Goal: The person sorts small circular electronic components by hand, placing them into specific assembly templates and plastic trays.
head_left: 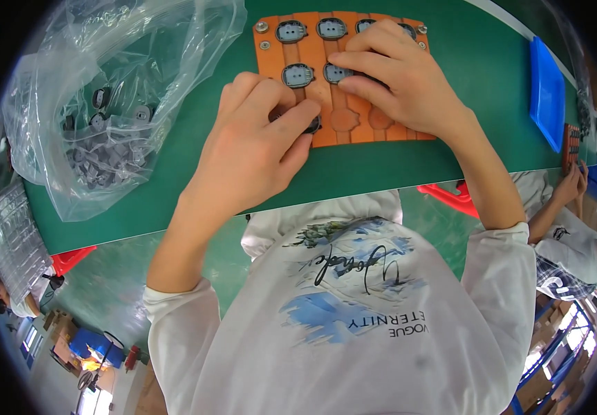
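An orange fixture plate (326, 97) with rows of shaped recesses lies on the green table before me. Several small black oval housings with grey insides, such as one at the far left (291, 31), sit in its recesses. My left hand (260, 131) is closed at the plate's near left corner, its fingers and thumb around a dark housing (314, 125) that they mostly cover. My right hand (398, 79) bends over the middle row, with index finger and thumb at either side of another housing (337, 72). Two near recesses (362, 119) show bare orange.
A clear plastic bag (122, 104) of loose grey and black parts lies at the left. A blue tray (547, 93) sits at the right table edge. Another person's hands (573, 181) are beyond it, at a similar orange plate (572, 142). Red stools (454, 198) show below the table.
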The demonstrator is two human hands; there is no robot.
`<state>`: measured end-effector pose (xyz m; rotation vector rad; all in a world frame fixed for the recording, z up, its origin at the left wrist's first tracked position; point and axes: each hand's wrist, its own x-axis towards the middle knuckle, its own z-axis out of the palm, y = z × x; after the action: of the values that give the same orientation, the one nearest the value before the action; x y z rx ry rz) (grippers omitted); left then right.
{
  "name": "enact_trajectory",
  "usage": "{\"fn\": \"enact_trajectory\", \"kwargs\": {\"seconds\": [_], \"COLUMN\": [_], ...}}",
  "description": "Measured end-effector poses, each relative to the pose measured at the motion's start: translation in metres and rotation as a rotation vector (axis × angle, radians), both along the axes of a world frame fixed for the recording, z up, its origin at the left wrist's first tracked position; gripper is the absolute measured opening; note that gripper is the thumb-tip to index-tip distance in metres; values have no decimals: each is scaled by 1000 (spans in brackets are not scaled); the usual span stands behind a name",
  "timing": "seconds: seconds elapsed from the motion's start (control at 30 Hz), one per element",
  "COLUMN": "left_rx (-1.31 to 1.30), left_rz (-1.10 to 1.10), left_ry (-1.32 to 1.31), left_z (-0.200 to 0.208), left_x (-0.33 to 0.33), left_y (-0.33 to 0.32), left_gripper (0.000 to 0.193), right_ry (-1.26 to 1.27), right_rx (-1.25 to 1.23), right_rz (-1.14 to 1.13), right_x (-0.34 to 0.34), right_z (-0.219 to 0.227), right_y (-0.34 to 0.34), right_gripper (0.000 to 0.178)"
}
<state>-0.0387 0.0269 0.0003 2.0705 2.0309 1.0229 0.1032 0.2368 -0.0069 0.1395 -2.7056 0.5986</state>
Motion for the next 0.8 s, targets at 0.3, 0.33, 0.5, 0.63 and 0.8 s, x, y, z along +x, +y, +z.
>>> {"fn": "enact_trajectory", "kwargs": {"seconds": [0.3, 0.33, 0.5, 0.63, 0.8], "left_rx": [-117, -109, -142, -239, -154], "left_rz": [-64, -89, -223, -256, -246], "left_ry": [0, 28, 138, 242, 211], "left_z": [12, 14, 25, 41, 58], "left_x": [-5, -4, -5, -2, 62], "left_y": [-9, -6, 8, 11, 56], "left_gripper": [35, 35, 36, 41, 50], "right_ry": [247, 329, 526, 632, 415], "right_rx": [-122, -204, -391, -517, -800], "right_rz": [-453, -627, -1390, -1651, -1891], "right_x": [48, 71, 181, 270, 306], "right_z": [24, 21, -16, -98, -190], "right_y": [3, 7, -23, -66, -106], "right_gripper": [29, 27, 22, 23, 26]}}
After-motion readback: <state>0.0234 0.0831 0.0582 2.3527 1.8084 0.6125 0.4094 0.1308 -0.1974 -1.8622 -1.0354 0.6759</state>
